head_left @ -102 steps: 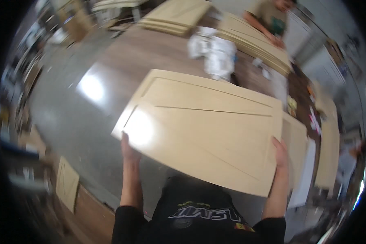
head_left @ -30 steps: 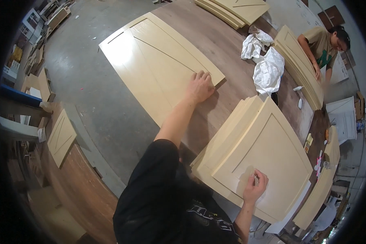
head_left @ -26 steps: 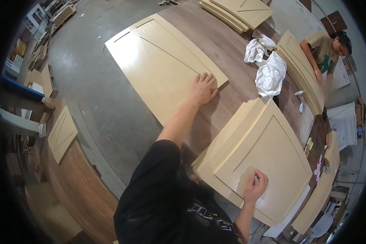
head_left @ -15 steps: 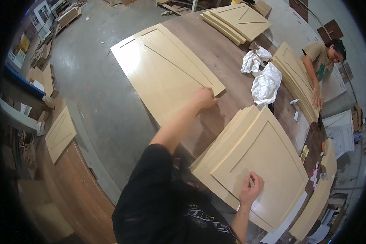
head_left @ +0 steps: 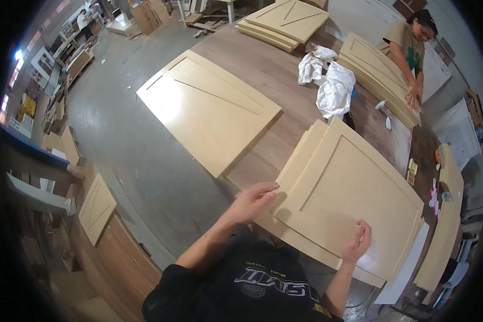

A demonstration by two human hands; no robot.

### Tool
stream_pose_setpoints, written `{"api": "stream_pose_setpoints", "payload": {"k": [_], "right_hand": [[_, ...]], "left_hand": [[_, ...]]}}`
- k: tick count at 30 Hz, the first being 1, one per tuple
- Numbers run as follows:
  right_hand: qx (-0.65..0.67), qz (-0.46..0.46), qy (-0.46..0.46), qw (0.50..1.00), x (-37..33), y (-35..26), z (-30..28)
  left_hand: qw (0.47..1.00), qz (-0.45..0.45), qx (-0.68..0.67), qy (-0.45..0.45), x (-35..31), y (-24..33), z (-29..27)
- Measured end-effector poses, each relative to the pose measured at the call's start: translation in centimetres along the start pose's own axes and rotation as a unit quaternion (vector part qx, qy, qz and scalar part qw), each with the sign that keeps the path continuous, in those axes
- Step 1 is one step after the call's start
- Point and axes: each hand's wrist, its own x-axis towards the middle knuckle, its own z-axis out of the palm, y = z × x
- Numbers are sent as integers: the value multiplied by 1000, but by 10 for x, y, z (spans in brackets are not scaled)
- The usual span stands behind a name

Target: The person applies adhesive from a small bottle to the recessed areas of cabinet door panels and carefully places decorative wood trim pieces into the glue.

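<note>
A stack of cream-coloured cabinet door panels (head_left: pixel 354 193) lies in front of me, the top one with a grooved frame line. At the stack's left corner is my left hand (head_left: pixel 254 203), fingers stretched out and holding nothing; whether it touches the edge I cannot tell. Over the near right part of the top panel, my right hand (head_left: pixel 358 244) has its fingers curled in toward the thumb. Anything inside them is too small to make out. A single cream panel (head_left: pixel 209 112) with a slanting groove lies flat beyond my left hand, overhanging the table's left edge.
White crumpled cloths (head_left: pixel 335 91) lie beyond the stack on the brown table (head_left: pixel 252 70). Another panel stack (head_left: pixel 284 24) is at the far end. On the right, a co-worker's hands (head_left: pixel 412 97) rest on more panels (head_left: pixel 381 75). Small bottles (head_left: pixel 388 123) lie nearby.
My left hand has come back from the near right corner of the single panel to the front stack. The right hand stays over the top panel, and the view has shifted.
</note>
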Motion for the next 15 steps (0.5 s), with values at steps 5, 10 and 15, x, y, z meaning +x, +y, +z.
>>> {"api": "stream_pose_setpoints", "payload": {"k": [5, 10, 15], "right_hand": [[-246, 39, 118, 961, 2, 108, -158], [-324, 120, 143, 928, -16, 169, -296], [-303, 106, 173, 931, -27, 209, -318]], "left_hand": [[924, 238, 294, 54, -14, -16, 39], [876, 232, 397, 147, -25, -11, 74], [857, 262, 396, 198, -23, -23, 83]]}}
